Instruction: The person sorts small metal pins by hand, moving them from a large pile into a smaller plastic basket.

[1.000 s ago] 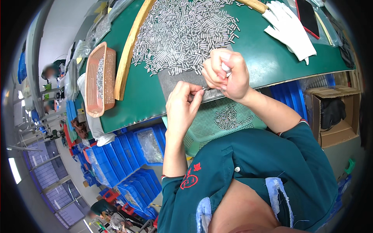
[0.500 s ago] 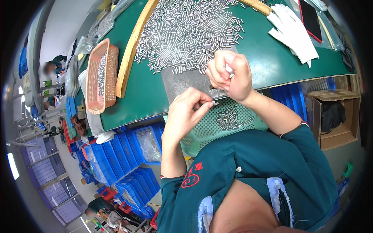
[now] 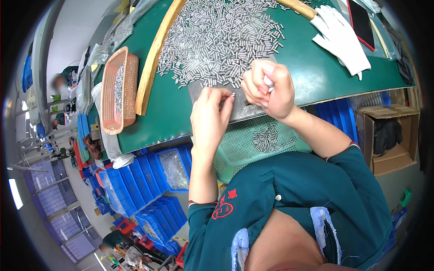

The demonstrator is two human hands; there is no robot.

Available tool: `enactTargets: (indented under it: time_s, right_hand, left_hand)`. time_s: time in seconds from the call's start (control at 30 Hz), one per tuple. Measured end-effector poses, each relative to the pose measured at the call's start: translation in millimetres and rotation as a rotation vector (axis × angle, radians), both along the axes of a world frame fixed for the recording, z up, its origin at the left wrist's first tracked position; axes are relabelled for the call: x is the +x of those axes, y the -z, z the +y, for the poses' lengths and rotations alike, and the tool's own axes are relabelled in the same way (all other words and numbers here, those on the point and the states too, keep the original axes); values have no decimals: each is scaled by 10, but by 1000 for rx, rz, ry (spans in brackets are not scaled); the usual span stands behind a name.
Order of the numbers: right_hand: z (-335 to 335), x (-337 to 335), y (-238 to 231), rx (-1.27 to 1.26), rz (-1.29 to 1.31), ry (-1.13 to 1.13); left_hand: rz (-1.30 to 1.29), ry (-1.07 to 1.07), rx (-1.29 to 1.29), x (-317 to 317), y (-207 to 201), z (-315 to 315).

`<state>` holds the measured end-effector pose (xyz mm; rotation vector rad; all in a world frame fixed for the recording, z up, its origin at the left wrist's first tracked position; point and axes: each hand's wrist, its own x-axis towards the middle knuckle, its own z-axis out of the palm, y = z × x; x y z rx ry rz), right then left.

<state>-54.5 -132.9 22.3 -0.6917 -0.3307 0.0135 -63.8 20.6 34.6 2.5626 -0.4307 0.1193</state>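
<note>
as the left hand (image 3: pixel 209 118) pinches a small metal pin (image 3: pixel 233 95) above the frame's centre and the right hand (image 3: pixel 275 92) curls tight around a mostly hidden white object (image 3: pixel 269 83), the pin looks light, stiff and perhaps slippery, best gripped by its sides.

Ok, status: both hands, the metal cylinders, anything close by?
Left hand pinching a silver metal cylinder. Right hand fisted around a white object, mostly hidden. Heap of loose cylinders just beyond; light-green perforated plastic basket nearer the body, holding more.
</note>
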Motion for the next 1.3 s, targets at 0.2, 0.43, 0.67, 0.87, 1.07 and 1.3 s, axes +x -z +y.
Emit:
enactTargets:
  time_s: [0.2, 0.43, 0.67, 0.87, 1.07, 1.3]
  right_hand:
    - [-21, 2, 10, 7, -15, -12]
    - [10, 4, 1, 33, -6, -12]
    - [44, 3, -34, 7, -5, 51]
    - [88, -2, -35, -87, -61, 84]
    - [95, 5, -3, -146, -126, 79]
    - [16, -11, 15, 38, -19, 70]
  left_hand:
    - [110, 12, -58, -128, -87, -12]
    - [134, 14, -85, -143, -58, -35]
    - [130, 9, -115, -142, -18, -28]
    - [93, 15, -105, -152, 9, -27]
    - [77, 19, -131, -144, 6, -24]
    - [126, -4, -121, -148, -30, -49]
